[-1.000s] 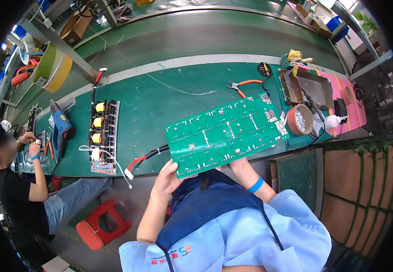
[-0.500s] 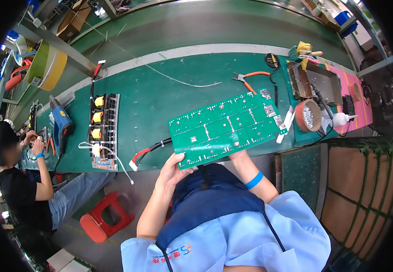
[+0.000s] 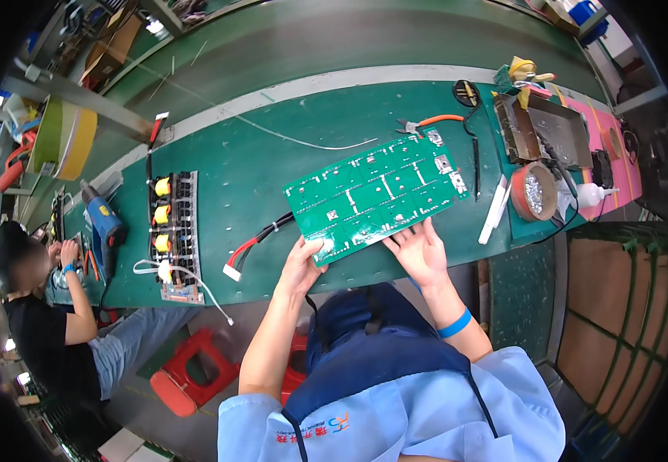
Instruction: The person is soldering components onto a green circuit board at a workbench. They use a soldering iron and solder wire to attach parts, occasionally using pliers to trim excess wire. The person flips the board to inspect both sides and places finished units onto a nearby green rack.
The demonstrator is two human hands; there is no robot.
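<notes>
A green circuit board (image 3: pixel 372 196), solder side up, is tilted over the near edge of the bench. My left hand (image 3: pixel 301 266) pinches its near left corner, thumb on top. Palm up, my right hand (image 3: pixel 420 256) has its fingers spread at the board's near edge; whether they touch it I cannot make out. From the board's left side runs a bundle of red and black wires (image 3: pixel 255 242) ending in a white connector. Behind the board's far edge lie orange-handled cutters (image 3: pixel 434 122), partly hidden.
Left on the bench are another board with yellow coils (image 3: pixel 163 215) and a blue heat gun (image 3: pixel 104 219). To the right stand a round tub (image 3: pixel 532 192), a metal tray (image 3: pixel 553 131) and a white bottle (image 3: pixel 592 195). A co-worker (image 3: pixel 41 308) sits at far left near a red stool (image 3: pixel 195 373).
The board has shifted slightly left and away from me in my left hand. My right hand, earlier mostly hidden under the board, has come out to its near edge, fingers spread.
</notes>
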